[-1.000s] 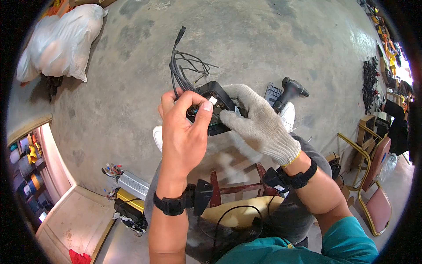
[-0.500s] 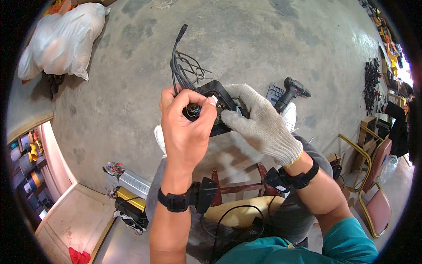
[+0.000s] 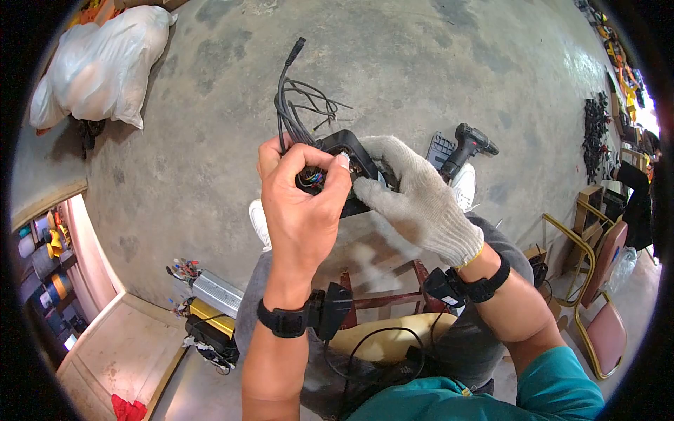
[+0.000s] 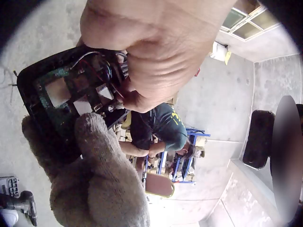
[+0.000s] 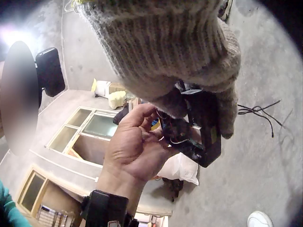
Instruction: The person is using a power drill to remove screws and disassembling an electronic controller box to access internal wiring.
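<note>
A black plastic housing (image 3: pixel 342 136) with an exposed circuit board (image 4: pixel 64 109) is held up in front of the lap. My gloved right hand (image 3: pixel 421 200) grips it from the right, thumb over the near edge and fingers behind. With thumb and index finger, my bare left hand (image 3: pixel 300 210) pinches a small white plug connector (image 3: pixel 344 156) at the board, mostly hidden by the fingertips. Thin coloured wires (image 3: pixel 310 178) bunch inside the housing beside the left fingers. Black cables (image 3: pixel 288 116) run up from it past the left hand.
A cordless drill (image 3: pixel 465 149) lies on the concrete floor beside a grey bit case (image 3: pixel 440 148), near the right shoe. Silver and gold metal-cased units (image 3: pixel 216 293) with wires lie left of the legs. A folding chair (image 3: pixel 605 330) stands at right, a white sack (image 3: pixel 102 67) far left.
The left fingers have shifted slightly right with the white connector, which shows less now between the fingertips. The right hand keeps its grip on the housing.
</note>
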Tool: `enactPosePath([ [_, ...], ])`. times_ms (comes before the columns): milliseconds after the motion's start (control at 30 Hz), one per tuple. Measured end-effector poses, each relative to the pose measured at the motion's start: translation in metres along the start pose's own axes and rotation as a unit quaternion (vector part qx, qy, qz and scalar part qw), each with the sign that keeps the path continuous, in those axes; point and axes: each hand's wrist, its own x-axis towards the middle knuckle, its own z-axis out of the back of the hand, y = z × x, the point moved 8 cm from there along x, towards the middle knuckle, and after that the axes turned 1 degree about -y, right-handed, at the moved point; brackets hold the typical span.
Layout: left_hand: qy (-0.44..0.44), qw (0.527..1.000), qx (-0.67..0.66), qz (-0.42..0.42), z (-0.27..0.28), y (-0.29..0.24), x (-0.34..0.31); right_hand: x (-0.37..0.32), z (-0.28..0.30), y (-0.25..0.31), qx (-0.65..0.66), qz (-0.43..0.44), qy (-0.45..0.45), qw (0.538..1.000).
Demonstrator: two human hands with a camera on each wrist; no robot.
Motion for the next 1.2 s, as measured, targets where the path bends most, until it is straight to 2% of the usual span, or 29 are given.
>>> enactPosePath([
  [600,-0.006,1.000,0.009,-0.009,-0.001,0.001,-0.003,0.001,0.003,0.001,-0.017,0.024,-0.018,0.999],
  [667,-0.018,0.996,0.064,-0.056,-0.001,-0.006,-0.005,0.001,0.004,0.002,-0.026,0.017,-0.023,0.999],
  [800,-0.034,0.994,0.081,-0.071,-0.002,-0.016,-0.010,0.001,0.004,-0.002,-0.023,0.003,-0.021,1.000],
  [967,-0.056,0.976,0.165,-0.130,-0.002,-0.026,-0.014,0.002,0.003,-0.001,-0.020,0.005,-0.019,1.000],
  [1200,-0.087,0.965,0.195,-0.151,0.002,-0.029,-0.016,0.003,0.006,0.003,-0.039,0.011,-0.018,0.999],
])
